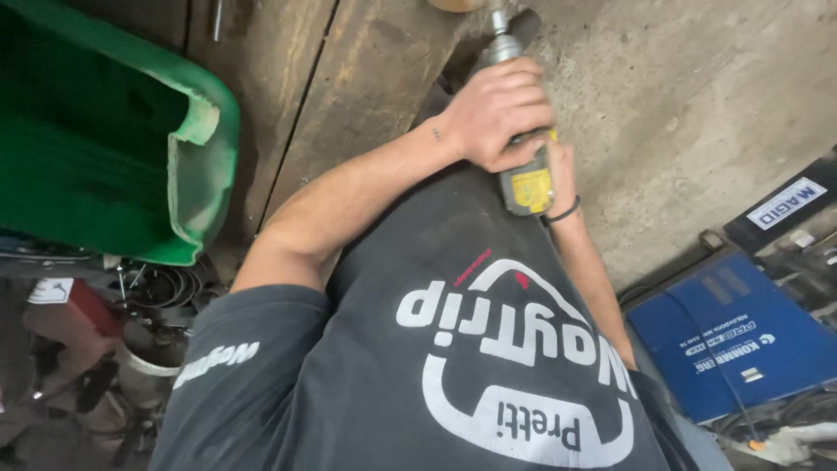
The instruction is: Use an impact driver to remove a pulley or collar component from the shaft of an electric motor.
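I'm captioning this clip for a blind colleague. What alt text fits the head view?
Seen from above, a person in a dark printed T-shirt grips a grey and yellow power tool with the left hand on top and the right hand behind it. A green plastic bin stands left, a blue case right.

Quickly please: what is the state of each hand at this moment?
Left hand: closed around the body of the grey power tool.
Right hand: mostly hidden behind the tool, seems to grip it; cannot be told surely.

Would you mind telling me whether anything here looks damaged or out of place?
The green plastic bin at left has a broken rim: a jagged piece is missing and the exposed edge looks pale and worn. Both hands' hold on the power tool looks ordinary.
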